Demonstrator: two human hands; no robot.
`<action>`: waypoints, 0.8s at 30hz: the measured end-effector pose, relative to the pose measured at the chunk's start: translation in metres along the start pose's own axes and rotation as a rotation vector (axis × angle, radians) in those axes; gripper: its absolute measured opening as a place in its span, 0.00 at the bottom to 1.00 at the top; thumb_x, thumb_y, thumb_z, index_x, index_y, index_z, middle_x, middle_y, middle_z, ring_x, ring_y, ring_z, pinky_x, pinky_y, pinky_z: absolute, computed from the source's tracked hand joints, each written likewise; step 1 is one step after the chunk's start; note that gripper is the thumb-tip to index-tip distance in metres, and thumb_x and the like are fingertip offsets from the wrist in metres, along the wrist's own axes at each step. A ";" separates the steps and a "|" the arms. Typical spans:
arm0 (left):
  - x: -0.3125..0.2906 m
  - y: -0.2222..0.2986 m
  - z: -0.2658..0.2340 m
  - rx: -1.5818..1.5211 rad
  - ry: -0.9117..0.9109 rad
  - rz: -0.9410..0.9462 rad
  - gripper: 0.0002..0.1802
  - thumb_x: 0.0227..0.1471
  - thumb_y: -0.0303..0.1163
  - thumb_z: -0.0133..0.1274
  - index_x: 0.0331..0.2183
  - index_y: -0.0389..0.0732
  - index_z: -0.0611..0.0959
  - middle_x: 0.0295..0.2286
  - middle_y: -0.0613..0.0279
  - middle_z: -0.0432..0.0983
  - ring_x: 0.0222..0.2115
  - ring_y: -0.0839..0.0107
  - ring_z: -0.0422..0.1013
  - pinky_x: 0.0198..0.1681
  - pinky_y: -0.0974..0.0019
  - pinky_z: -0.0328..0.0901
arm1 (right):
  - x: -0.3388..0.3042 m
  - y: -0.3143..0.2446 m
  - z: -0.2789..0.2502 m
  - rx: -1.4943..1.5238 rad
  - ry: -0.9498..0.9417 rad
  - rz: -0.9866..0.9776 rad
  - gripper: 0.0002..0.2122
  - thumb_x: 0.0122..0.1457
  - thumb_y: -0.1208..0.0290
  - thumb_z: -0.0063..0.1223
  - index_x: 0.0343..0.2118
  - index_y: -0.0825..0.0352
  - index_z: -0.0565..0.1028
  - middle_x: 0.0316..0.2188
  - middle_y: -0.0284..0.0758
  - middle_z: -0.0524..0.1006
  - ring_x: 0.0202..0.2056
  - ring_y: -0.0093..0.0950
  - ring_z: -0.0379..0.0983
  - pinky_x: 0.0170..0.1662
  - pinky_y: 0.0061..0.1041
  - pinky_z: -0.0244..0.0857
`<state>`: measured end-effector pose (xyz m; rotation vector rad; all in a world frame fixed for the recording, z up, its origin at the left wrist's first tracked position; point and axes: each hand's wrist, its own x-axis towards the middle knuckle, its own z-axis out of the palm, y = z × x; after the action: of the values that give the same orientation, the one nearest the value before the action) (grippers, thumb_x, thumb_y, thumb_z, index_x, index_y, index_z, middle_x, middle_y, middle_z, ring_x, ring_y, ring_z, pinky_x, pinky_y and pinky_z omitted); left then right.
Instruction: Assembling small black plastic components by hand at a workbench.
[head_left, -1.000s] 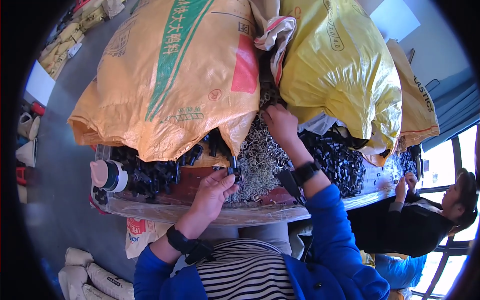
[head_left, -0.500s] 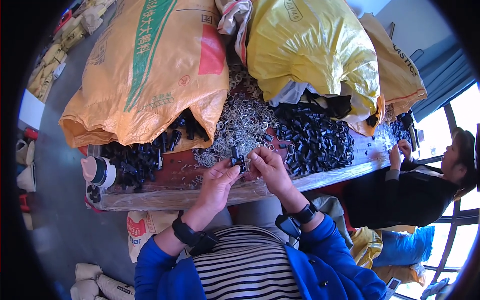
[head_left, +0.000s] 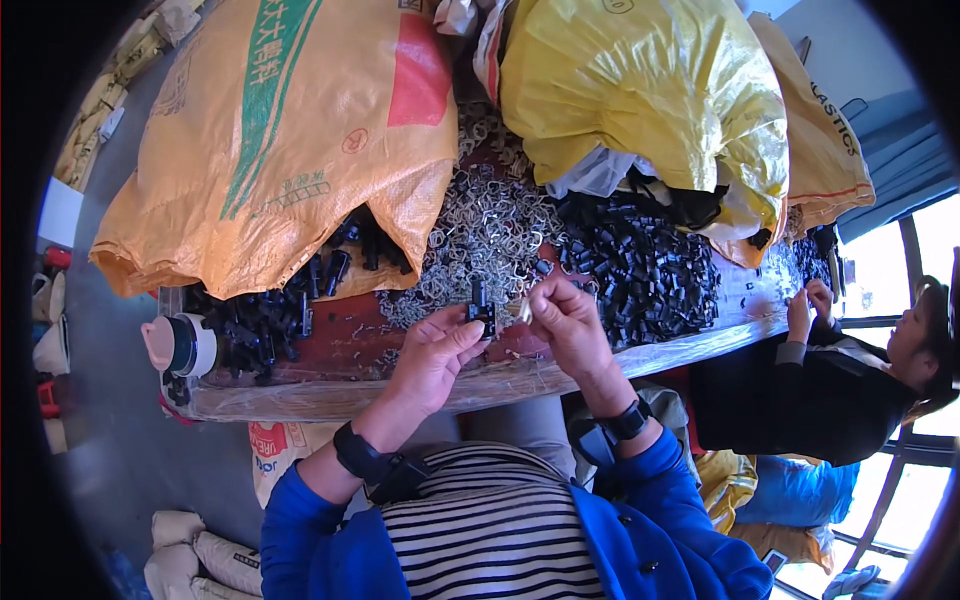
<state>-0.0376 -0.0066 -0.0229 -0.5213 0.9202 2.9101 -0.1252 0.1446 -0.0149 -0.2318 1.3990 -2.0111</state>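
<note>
Between the thumb and fingers of my left hand (head_left: 430, 355) is a small black plastic part (head_left: 480, 297), held upright over the table's near edge. My right hand (head_left: 575, 330) is just to its right, a small gap away. Thumb and forefinger there pinch a small pale piece (head_left: 525, 311), too small to make out its kind. Beyond both hands spreads a heap of small silvery metal rings or clips (head_left: 488, 225). Short black plastic pieces (head_left: 645, 270) are piled behind my right hand. Longer black plastic parts (head_left: 265, 325) lie to the left.
A large orange woven sack (head_left: 290, 130) and a yellow sack (head_left: 650, 90) stand across the table's far side. A lidded cup (head_left: 185, 345) is at the left end of the red table (head_left: 345, 350). At right, another person (head_left: 800, 390) sits with both hands raised at the table.
My right hand has drawn away to the right from the black plastic part, a pale piece now showing in its fingertips. My left hand still holds the part. The whole view has shifted slightly.
</note>
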 end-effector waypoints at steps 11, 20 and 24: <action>-0.012 0.003 0.001 0.059 -0.075 -0.198 0.14 0.44 0.30 0.49 0.35 0.35 0.72 0.29 0.59 0.72 0.29 0.68 0.71 0.31 0.76 0.67 | -0.012 -0.014 0.021 -0.304 -0.214 -0.099 0.06 0.52 0.71 0.45 0.25 0.68 0.67 0.19 0.25 0.66 0.20 0.12 0.59 0.23 0.10 0.53; -0.031 -0.005 0.010 0.091 -0.017 -0.219 0.13 0.44 0.30 0.49 0.34 0.35 0.72 0.29 0.60 0.72 0.28 0.69 0.71 0.30 0.76 0.67 | -0.036 0.002 0.028 -0.428 -0.056 -0.181 0.06 0.52 0.73 0.45 0.25 0.70 0.66 0.19 0.26 0.67 0.22 0.12 0.63 0.24 0.12 0.60; -0.027 -0.002 0.012 0.143 0.014 -0.230 0.11 0.44 0.29 0.48 0.33 0.35 0.73 0.28 0.58 0.72 0.28 0.69 0.71 0.29 0.76 0.67 | -0.033 0.001 0.028 -0.290 0.022 -0.149 0.05 0.50 0.73 0.47 0.25 0.70 0.66 0.20 0.26 0.68 0.23 0.12 0.63 0.25 0.13 0.59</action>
<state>-0.0154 0.0034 -0.0062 -0.5940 0.9887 2.6180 -0.0858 0.1430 0.0025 -0.4542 1.7310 -1.9251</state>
